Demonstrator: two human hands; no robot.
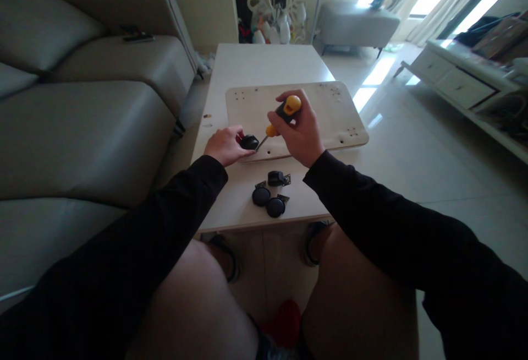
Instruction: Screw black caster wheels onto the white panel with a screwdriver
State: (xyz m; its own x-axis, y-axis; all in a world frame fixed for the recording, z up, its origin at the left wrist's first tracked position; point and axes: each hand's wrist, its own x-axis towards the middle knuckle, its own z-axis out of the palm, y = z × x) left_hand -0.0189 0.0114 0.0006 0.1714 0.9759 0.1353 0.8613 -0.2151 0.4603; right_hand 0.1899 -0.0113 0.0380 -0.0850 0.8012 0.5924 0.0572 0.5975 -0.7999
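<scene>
My left hand [226,145] grips a black caster wheel [249,142] against the near left corner of a pale wooden board [297,112]. In my right hand [303,129] is a screwdriver [284,113] with a yellow and black handle, its shaft slanting down to the left. The tip meets the caster's mounting plate; whether a screw sits under it is too small to tell. Small holes show at the board's other corners. Three more black casters with metal plates lie on the table just in front of the board, the nearest one [275,207] close to the table edge.
The board lies on a white table [268,63]. A grey sofa [82,140] runs along the left. To the right stands a white cabinet [466,79], and a grey bench [355,24] is at the back. My knees are at the table's near edge.
</scene>
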